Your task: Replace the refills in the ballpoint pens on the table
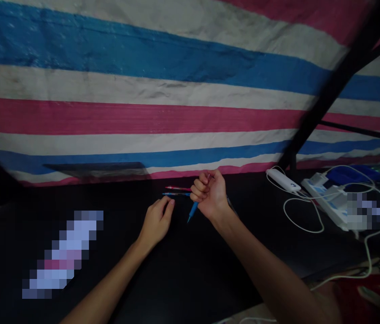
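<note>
My right hand (209, 193), its fingers wrapped in a fist, grips a blue pen (193, 211) whose tip points down and slightly left above the black tabletop (163, 288). My left hand (156, 220) rests palm down on the table with its fingers loosely bent and nothing visible in it; the fingertips are partly hidden. Just beyond it lie a red pen (177, 188) and another blue pen (175, 194), side by side, their right ends hidden behind my right hand. Past my right wrist a thin dark item (232, 204) shows only in part.
A blurred-out whitish item (63, 252) lies at the left. On the right are a white power bank (283, 180), a power strip (328, 202) with plugs, looping white cables and a blue item (361, 174). Striped sheeting (142, 119) hangs behind, with a dark slanting post (324, 96).
</note>
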Tool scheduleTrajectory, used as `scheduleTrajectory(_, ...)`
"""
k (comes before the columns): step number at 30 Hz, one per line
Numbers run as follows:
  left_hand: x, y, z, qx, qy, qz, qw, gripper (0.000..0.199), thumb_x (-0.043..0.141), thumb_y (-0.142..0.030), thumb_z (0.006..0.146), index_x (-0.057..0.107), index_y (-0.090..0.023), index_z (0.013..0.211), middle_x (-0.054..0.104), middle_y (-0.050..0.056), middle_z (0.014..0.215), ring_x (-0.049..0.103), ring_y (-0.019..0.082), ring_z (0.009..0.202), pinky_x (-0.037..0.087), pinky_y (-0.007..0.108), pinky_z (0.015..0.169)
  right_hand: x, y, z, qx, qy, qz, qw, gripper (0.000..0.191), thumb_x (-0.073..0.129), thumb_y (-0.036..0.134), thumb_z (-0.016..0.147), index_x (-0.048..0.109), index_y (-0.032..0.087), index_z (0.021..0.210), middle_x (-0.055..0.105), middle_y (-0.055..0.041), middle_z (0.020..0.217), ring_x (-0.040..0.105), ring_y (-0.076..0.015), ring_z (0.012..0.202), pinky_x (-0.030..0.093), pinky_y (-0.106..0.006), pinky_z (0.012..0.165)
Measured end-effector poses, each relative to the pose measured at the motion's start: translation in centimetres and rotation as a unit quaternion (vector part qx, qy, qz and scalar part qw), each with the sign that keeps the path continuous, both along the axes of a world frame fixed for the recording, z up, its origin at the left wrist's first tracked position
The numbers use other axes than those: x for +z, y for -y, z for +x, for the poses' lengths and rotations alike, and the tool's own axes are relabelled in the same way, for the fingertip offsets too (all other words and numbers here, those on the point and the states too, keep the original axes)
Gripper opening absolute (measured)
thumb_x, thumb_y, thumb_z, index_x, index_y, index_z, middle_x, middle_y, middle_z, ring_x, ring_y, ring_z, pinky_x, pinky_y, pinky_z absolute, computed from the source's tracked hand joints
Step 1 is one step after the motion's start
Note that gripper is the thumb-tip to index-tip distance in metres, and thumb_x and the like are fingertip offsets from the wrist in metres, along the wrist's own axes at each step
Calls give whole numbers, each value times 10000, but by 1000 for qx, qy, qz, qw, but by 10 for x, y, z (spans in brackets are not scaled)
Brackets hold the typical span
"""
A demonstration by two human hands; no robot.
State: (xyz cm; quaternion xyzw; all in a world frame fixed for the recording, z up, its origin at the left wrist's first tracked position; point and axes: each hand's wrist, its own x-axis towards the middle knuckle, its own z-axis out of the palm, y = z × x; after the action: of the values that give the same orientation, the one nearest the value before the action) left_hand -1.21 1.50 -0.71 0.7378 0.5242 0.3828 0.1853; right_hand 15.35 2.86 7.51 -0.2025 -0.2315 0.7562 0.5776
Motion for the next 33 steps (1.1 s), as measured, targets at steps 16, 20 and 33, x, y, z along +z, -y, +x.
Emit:
scheduleTrajectory(16,-23,-9,-6,13,-244,64,968,425,389,-344,901,432,-262,1316,412,100,1420,332,300,1307,280,561,979,-4,3,8,11,-22,-12,1000,378,318,438,824,264,209,528,142,85,415,72,-71,376,85,-212,355)
scheduleTrajectory(20,-16,-5,-3,25,-262,59,963,397,386,-347,898,486,-242,1267,512,126,1302,418,309,1210,314,556,933,-4,3,9,2,-14,-17,1000,371,326,404,830,254,209,523,132,85,410,57,-73,382,81,-213,359)
scheduleTrajectory(33,-17,-5,-5,16,-248,64,967,385,424,-311,879,498,-273,1254,508,118,1310,391,315,1230,262,580,949,-13,-3,24,-4,-2,-21,1000,472,404,584,811,300,207,546,168,92,428,103,-63,371,113,-205,353)
